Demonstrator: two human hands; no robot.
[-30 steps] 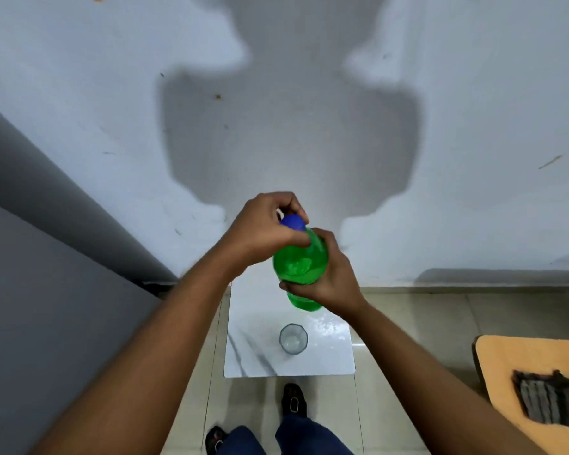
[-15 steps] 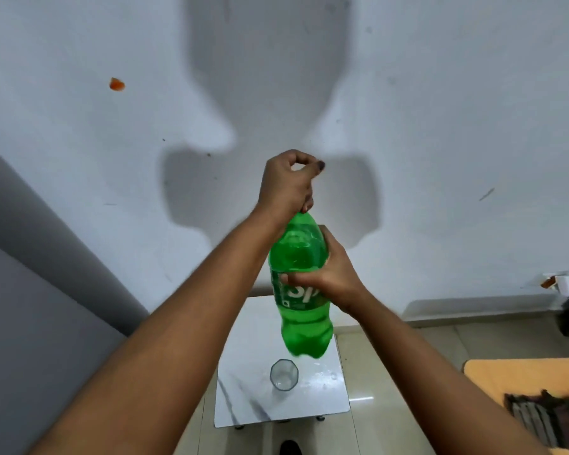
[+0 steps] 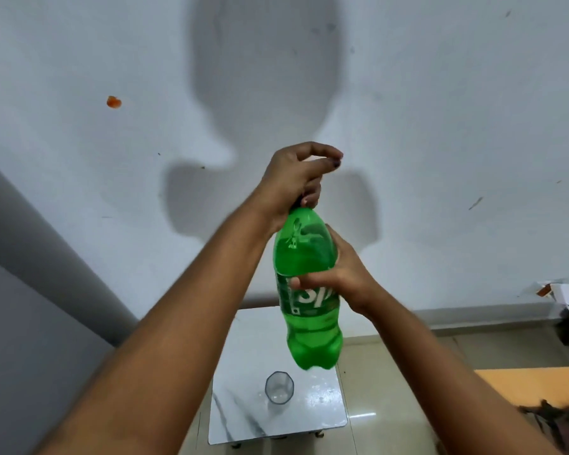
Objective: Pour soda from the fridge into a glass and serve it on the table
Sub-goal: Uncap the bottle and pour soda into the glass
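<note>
Green soda bottle [image 3: 306, 290] held upright in mid-air. Right hand [image 3: 345, 274] wrapped around its label. Left hand [image 3: 296, 178] curled closed over the bottle top, cap hidden. Empty glass [image 3: 279, 387] well below both hands, standing on the white marble bench [image 3: 243, 418].

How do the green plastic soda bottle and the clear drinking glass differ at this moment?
The green plastic soda bottle is held in the air; the clear drinking glass stands on the white marble-look table. The bottle holds soda up to its shoulder; the glass looks empty. The left hand covers the bottle's top and the right hand grips its label, while nothing touches the open-mouthed glass. Both are see-through and roughly upright.
</note>
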